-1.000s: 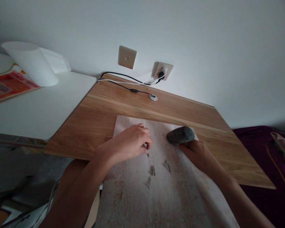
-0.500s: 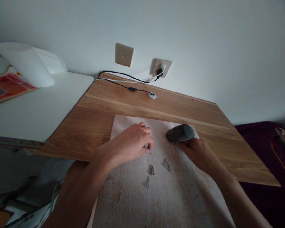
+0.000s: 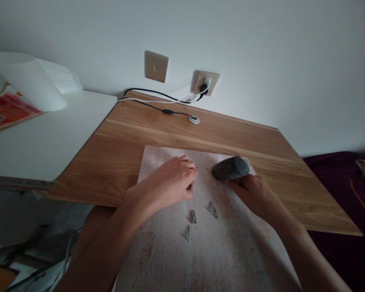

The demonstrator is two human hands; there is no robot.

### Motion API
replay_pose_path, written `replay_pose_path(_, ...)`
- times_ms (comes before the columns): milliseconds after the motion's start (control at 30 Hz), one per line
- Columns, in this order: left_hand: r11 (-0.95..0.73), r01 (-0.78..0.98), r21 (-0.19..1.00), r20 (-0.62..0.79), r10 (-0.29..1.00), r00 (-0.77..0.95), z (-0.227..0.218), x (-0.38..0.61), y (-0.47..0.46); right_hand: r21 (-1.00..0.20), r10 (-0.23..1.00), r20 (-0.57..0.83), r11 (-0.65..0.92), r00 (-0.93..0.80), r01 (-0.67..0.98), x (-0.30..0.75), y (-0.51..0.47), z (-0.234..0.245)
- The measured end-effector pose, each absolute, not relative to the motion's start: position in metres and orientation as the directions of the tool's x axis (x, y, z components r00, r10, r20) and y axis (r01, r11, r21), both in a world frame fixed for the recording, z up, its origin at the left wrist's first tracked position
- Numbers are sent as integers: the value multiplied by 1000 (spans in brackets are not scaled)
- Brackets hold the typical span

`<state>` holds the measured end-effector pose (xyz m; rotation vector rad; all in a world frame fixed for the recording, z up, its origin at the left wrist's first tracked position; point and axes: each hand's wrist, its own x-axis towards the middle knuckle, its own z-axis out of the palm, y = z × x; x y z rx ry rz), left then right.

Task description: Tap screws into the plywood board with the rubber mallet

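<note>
My left hand [image 3: 170, 182] rests on a pale, worn board [image 3: 200, 251] that lies across a wooden desk [image 3: 115, 162]. Its fingers are pinched on a small metal nail [image 3: 193, 187] that pokes out at the fingertips. My right hand [image 3: 252, 192] grips the near end of a dark grey stone [image 3: 230, 168], held low over the board to the right of the nail. Several loose nails [image 3: 193, 217] lie on the board just in front of my hands.
Black and white cables [image 3: 158, 103] run along the desk's far edge to a wall socket [image 3: 205, 82]. A white table [image 3: 42, 134] with a white paper roll [image 3: 27, 83] adjoins on the left. Dark purple fabric [image 3: 346, 227] lies at the right.
My left hand has crept a little up the board with the nail. The right hand and the stone have barely moved; the view has shifted slightly.
</note>
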<state>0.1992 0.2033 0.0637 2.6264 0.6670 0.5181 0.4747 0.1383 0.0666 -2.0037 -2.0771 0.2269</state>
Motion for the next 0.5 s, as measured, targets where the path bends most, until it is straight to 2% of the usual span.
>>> replay_pose_path(200, -708, 361, 607, 357, 649, 672, 77, 189, 222, -281, 997, 76, 46, -25, 959, 476, 137, 65)
replay_pose_path(367, -667, 268, 696, 471, 705, 531, 81, 193, 245, -247, 999, 44, 8, 3, 969, 475, 138, 66)
replay_pose_path(500, -631, 196, 751, 471, 719, 512, 68, 198, 248, -255, 999, 50, 29, -17, 967, 475, 138, 68)
